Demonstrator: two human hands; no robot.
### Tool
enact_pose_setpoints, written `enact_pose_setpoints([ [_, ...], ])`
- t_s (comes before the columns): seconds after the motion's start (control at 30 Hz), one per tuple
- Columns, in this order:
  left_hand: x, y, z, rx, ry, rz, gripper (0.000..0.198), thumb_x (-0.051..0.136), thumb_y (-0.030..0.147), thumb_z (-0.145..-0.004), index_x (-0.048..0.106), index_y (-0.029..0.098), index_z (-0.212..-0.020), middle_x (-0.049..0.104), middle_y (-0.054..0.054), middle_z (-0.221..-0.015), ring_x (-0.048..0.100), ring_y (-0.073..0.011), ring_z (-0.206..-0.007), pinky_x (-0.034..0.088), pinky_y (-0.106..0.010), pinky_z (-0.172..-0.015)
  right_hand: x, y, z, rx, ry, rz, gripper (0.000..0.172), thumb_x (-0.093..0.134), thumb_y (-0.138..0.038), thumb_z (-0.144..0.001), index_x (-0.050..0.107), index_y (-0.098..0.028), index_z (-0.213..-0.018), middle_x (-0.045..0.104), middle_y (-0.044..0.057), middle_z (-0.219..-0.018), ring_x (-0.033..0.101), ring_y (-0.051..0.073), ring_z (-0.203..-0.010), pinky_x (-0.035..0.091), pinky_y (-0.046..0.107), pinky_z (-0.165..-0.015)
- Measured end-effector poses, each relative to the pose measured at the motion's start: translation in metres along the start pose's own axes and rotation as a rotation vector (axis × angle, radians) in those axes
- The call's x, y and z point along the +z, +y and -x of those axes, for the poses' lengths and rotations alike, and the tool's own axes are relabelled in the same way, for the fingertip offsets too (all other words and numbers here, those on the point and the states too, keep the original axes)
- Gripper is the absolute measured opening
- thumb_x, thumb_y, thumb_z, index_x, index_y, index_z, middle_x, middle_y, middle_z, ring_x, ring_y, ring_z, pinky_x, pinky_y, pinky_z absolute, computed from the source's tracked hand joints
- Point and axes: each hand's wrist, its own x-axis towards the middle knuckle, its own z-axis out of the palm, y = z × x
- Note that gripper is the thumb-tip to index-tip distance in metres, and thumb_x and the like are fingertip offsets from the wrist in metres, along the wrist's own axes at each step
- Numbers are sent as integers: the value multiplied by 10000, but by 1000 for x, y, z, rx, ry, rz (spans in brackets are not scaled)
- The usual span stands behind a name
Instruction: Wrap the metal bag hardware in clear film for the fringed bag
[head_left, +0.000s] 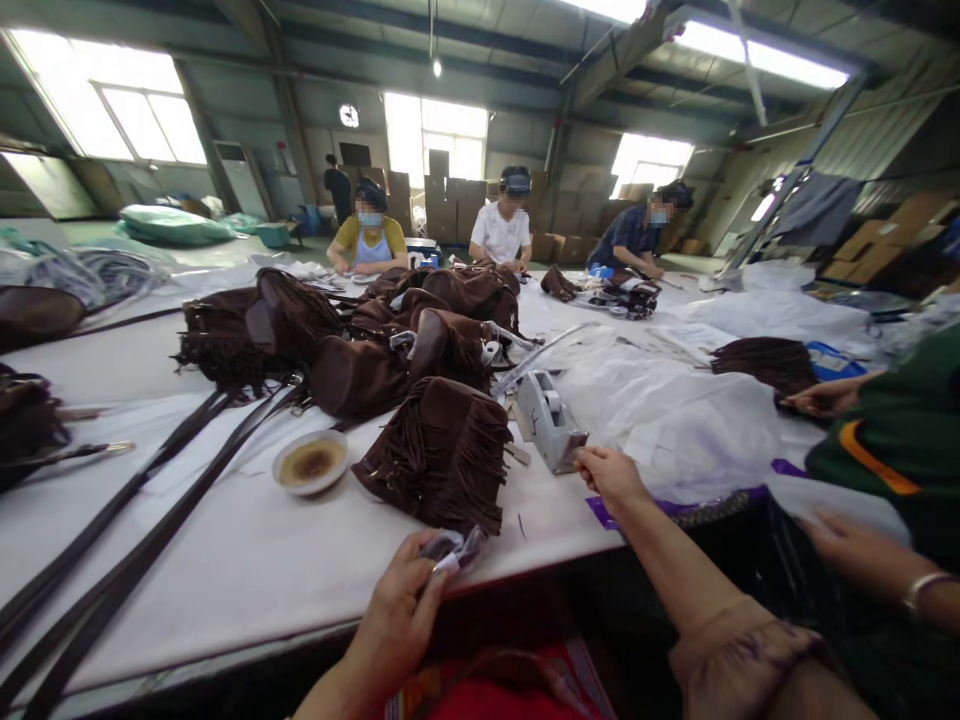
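My left hand [405,600] is closed around a small dark piece in clear plastic wrap [456,548], held at the table's front edge. Just beyond it lies a dark brown fringed bag [442,450]. My right hand [611,475] pinches at the cutter end of a grey tape dispenser [551,425]; the tape between the fingertips is too thin to see clearly. The dispenser stands on the table, with a roll [553,402] in it. Left of the fringed bag sits a white bowl [310,463] with brown residue inside.
Several brown bags [405,330] are heaped mid-table, and long dark straps [172,480] run toward the left front. White plastic sheeting [667,410] covers the right side. A co-worker's hand [855,545] holds a white sheet at right. Several people sit across the table.
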Motion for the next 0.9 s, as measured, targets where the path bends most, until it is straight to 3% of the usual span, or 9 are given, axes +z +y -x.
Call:
enact_pose_setpoints([
  [0.1, 0, 1, 3, -18, 10, 34, 227, 504, 263, -974, 684, 183, -860, 619, -111, -1162, 618, -208, -1089, 525, -361, -979, -7, -4, 5, -26, -32, 113, 180, 666, -313, -623, 633, -173, -514, 582, 34, -504, 483, 145, -508, 327, 251, -459],
  [0.17, 0, 3, 5, -27, 12, 60, 218, 505, 245, -972, 679, 176, -860, 609, -117, -1171, 610, -206, -1090, 523, -369, -983, -7, -7, 24, -85, -134, 147, 174, 682, -326, -647, 681, -169, -573, 616, 34, -558, 512, 153, -562, 370, 255, -513],
  [0.23, 1, 6, 7, -22, 16, 74, 209, 507, 228, -968, 672, 167, -855, 601, -125, -1177, 600, -206, -1092, 522, -378, -988, -1, -13, 56, -173, -356, 99, 240, 677, -391, -724, 743, -168, -782, 678, 39, -697, 547, 156, -621, 417, 259, -576],
  [0.3, 3, 8, 8, -9, 17, 62, 195, 499, 210, -967, 672, 158, -891, 593, -136, -1182, 590, -209, -1101, 519, -395, -1002, 12, -21, 94, -169, -613, -15, 317, 660, -430, -785, 741, -170, -948, 707, 48, -801, 553, 148, -637, 426, 257, -590],
  [0.4, 6, 11, 10, 23, 15, -13, 205, 466, 179, -973, 666, 141, -989, 581, -156, -1202, 565, -223, -1149, 507, -428, -1036, 39, -34, 148, -87, -838, -125, 319, 648, -459, -824, 738, -160, -890, 685, 42, -738, 521, 128, -595, 400, 244, -565],
  [0.5, 10, 12, 13, 91, 13, -120, 233, 438, 142, -966, 644, 117, -1072, 559, -185, -1258, 537, -250, -1216, 504, -454, -1053, 67, -39, 178, 33, -825, -215, 395, 677, -532, -786, 677, -158, -659, 585, 10, -575, 421, 95, -491, 314, 232, -479],
  [0.6, 13, 11, 18, 147, 32, -224, 264, 420, 119, -953, 621, 110, -1123, 548, -201, -1302, 528, -266, -1251, 516, -462, -1047, 85, -34, 188, 170, -746, -265, 445, 727, -579, -711, 622, -165, -586, 525, -9, -510, 361, 79, -442, 242, 230, -429],
  [0.9, 11, 12, 26, 276, 13, -425, 302, 496, 182, -938, 589, 79, -1205, 526, -217, -1362, 527, -306, -1252, 546, -439, -1010, 95, -22, 192, 324, -684, -243, 432, 753, -559, -667, 584, -165, -614, 520, -25, -500, 371, 66, -393, 220, 201, -373],
])
